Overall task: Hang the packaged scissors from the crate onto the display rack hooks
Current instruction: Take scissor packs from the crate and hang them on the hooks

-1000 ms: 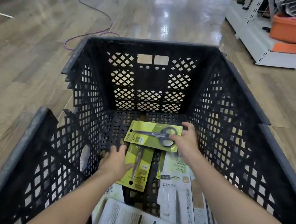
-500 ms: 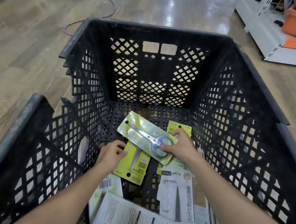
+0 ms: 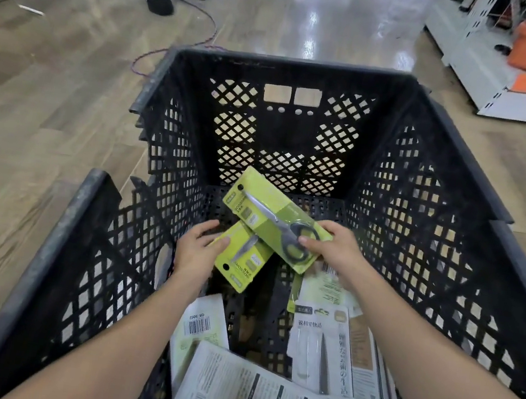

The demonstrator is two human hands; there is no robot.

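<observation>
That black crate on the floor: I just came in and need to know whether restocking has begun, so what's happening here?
A person is reaching into the black lattice plastic crate. The right hand pinches a yellow-green carded pack of scissors at its handle end, tilted up above the crate floor. The left hand grips a second yellow-green scissors pack lying lower. White packaged items lie at the crate's near end. Nothing is hung yet.

Lower scissors pack (image 3: 241, 262) half-covered by upper pack (image 3: 265, 219); left fingers (image 3: 207, 229) — partly hidden
</observation>
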